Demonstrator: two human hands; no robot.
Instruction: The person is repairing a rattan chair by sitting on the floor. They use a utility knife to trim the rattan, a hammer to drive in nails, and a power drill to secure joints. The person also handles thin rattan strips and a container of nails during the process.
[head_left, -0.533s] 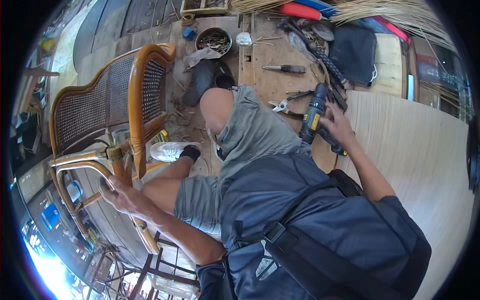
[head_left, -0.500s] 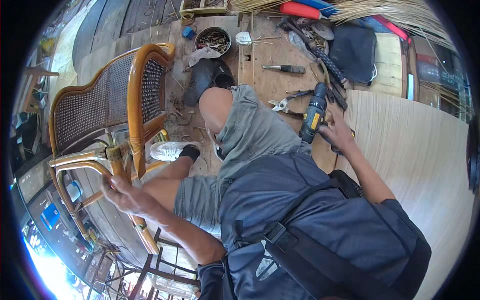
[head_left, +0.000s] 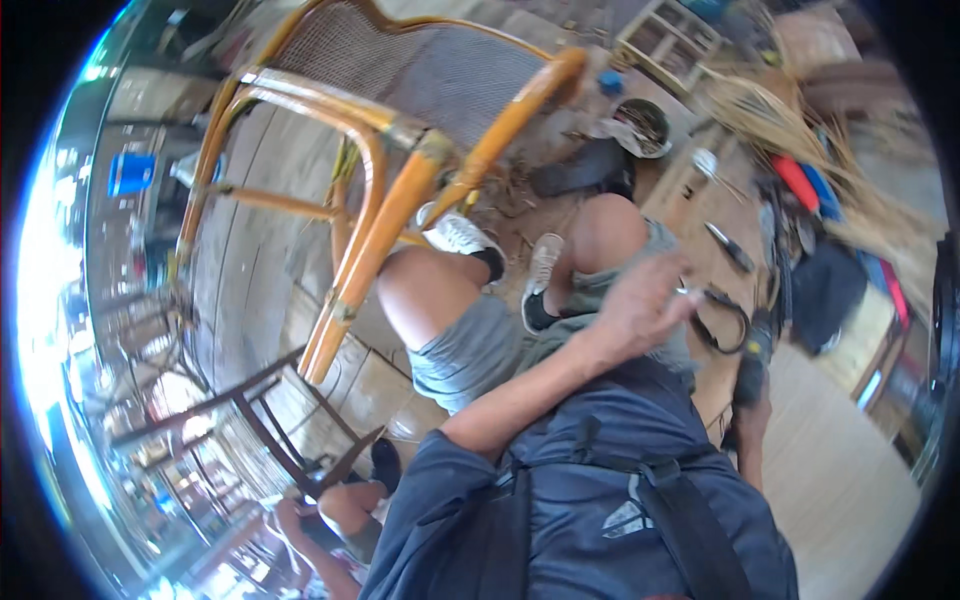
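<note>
My left hand (head_left: 640, 305) is loose, empty; right hand (head_left: 752, 415) grip can't tell, near drill (head_left: 748, 375). Unheld rattan chair (head_left: 400, 190) may tip.

The single head view looks steeply down, close over the person's lap, rattan chair (head_left: 400, 180) toward eleven o'clock.
</note>
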